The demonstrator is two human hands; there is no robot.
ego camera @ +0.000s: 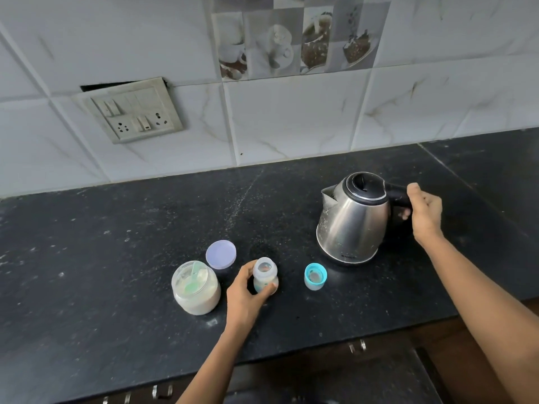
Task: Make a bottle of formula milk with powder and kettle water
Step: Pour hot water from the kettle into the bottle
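On the table (116,258), the grip of the right hand (424,212) wrapped the handle of the kettle (353,220), which stood upright, spout aimed left at the open bottle (264,276) nearby, itself clasped upright by the left hand (246,294).

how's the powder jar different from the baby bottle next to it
The wide, squat clear plastic powder jar is broader than the slim clear baby bottle. The jar holds off-white powder and a pale green scoop; the bottle's contents are unclear. The jar stands untouched, while the left hand grips the bottle. Both stand upright and uncapped on the black stone counter.
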